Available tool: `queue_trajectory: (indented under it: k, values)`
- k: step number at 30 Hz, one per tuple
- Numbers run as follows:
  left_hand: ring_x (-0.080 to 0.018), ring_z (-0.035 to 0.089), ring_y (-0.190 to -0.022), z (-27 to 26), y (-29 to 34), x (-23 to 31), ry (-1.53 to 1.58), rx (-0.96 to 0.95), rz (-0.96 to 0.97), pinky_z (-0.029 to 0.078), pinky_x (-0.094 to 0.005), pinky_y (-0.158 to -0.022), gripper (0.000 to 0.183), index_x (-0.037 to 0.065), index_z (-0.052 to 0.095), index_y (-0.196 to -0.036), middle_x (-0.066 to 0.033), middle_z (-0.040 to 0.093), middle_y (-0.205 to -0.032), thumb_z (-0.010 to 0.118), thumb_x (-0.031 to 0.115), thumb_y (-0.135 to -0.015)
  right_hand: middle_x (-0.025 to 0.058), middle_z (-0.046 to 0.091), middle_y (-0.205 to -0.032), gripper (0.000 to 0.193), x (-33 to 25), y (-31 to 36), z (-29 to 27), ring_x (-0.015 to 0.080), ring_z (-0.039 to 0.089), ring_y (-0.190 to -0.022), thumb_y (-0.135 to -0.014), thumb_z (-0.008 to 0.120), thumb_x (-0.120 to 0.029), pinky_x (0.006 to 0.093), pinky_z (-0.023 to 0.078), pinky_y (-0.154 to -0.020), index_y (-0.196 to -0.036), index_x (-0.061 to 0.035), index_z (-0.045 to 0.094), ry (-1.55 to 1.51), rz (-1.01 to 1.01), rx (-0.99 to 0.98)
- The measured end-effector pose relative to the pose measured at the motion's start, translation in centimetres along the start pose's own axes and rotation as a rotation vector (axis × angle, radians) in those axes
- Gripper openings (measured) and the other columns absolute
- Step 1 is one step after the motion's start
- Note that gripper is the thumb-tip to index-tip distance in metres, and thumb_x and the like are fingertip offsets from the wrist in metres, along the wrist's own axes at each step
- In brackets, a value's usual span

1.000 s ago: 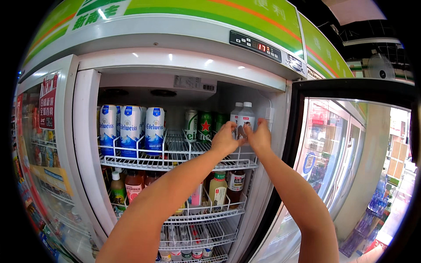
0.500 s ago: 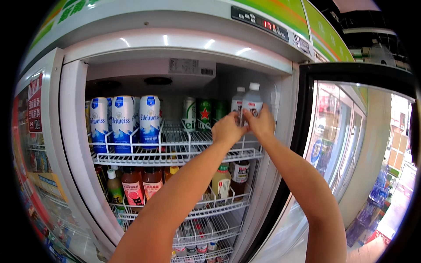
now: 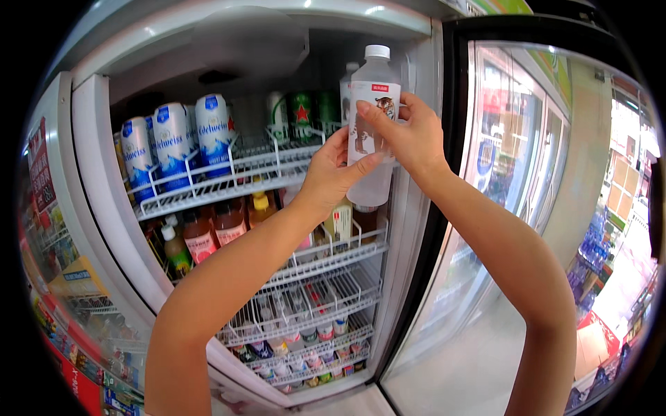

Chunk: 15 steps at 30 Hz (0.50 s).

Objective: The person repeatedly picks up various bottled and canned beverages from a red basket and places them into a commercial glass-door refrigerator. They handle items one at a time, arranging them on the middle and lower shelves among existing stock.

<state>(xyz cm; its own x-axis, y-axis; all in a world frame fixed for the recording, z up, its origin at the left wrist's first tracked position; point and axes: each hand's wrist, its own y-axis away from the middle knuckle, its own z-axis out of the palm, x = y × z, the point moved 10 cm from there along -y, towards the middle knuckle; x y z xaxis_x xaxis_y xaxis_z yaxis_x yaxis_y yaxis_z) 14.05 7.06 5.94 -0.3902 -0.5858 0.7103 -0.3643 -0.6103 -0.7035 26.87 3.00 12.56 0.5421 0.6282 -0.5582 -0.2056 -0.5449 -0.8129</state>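
Observation:
Both my hands hold one clear plastic bottle (image 3: 369, 184) with a white cap and a white label that shows a tiger. My right hand (image 3: 411, 135) grips its upper part from the right, with the thumb across the label. Lower down on the left side, my left hand (image 3: 341, 168) is closed round it, its thumb pressed to the front. The bottle stands nearly upright in front of the top shelf's right end. Behind it a second white-capped bottle (image 3: 347, 78) is partly hidden. Green beer cans (image 3: 302, 116) stand just left of these on the shelf.
Tall white-and-blue beer cans (image 3: 214, 135) fill the left of the top wire shelf (image 3: 260, 164). Juice bottles (image 3: 230, 220) stand on the shelf below, with small cups (image 3: 309, 336) lower down. The open glass door (image 3: 454, 277) is at my right; the fridge frame (image 3: 114, 187) is at my left.
The bottle has come out from the shelf toward me and now looks larger. Both hands have come nearer with it. The view has tilted down, showing more of the lower shelves.

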Motion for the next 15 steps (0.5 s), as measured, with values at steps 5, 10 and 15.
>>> queue_trajectory:
  k: [5,10,15]
  values:
    - [-0.0167,0.061,-0.102,-0.2,7.5,-6.5,0.006,0.034,-0.157,0.050,-0.0297,-0.090,0.056,0.000,0.046,-0.127,-0.0079,0.062,-0.113,0.075,0.012,-0.081,0.0123,0.067,-0.092,0.070,5.9,7.7,2.8,0.0214,0.067,-0.080,-0.065,0.078,-0.054,0.0347,0.053,-0.071,-0.106,-0.0005,0.062,-0.012,0.137,-0.205]
    - [-0.0160,0.058,-0.108,0.6,15.9,-13.7,0.096,0.015,-0.192,0.049,-0.0313,-0.094,0.065,0.000,0.041,-0.131,-0.0080,0.056,-0.120,0.077,0.008,-0.077,0.0147,0.066,-0.101,0.073,11.6,18.0,4.7,0.0271,0.066,-0.093,-0.065,0.079,-0.052,0.0369,0.051,-0.081,-0.113,-0.0034,0.055,0.026,0.213,-0.445]
    - [-0.0193,0.054,-0.116,1.2,22.2,-20.7,-0.073,-0.004,-0.250,0.043,-0.0353,-0.100,0.073,0.000,0.038,-0.135,-0.0099,0.053,-0.127,0.080,0.012,-0.075,0.0128,0.066,-0.107,0.069,19.4,28.0,5.2,0.0290,0.064,-0.100,-0.063,0.083,-0.037,0.0362,0.049,-0.086,-0.118,-0.0072,0.053,0.126,0.519,-0.569]
